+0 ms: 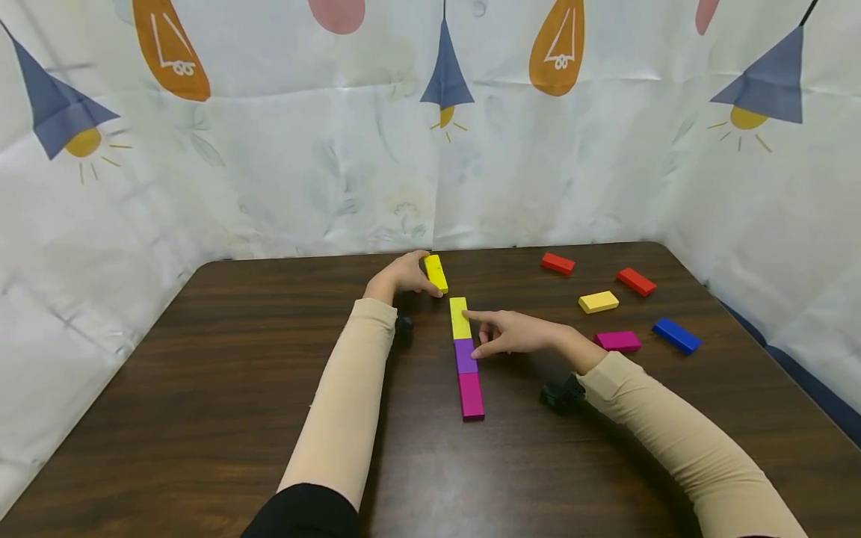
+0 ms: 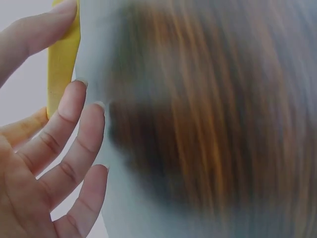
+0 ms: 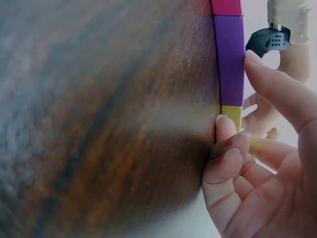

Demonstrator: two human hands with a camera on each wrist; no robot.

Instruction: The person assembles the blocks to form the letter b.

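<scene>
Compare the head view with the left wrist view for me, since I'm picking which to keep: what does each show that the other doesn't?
Only the head view shows the row of blocks, the right hand touching it, and loose blocks to the right. Only the left wrist view shows the fingertips up close. Both show the left hand holding the yellow block over the brown table.

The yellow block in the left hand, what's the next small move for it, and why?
Probably slide the loose yellow block, held by the left hand, toward you until its end meets the yellow block at the row's far end. It lies slightly askew with a gap before the row, while the right hand steadies the yellow and purple block.
</scene>
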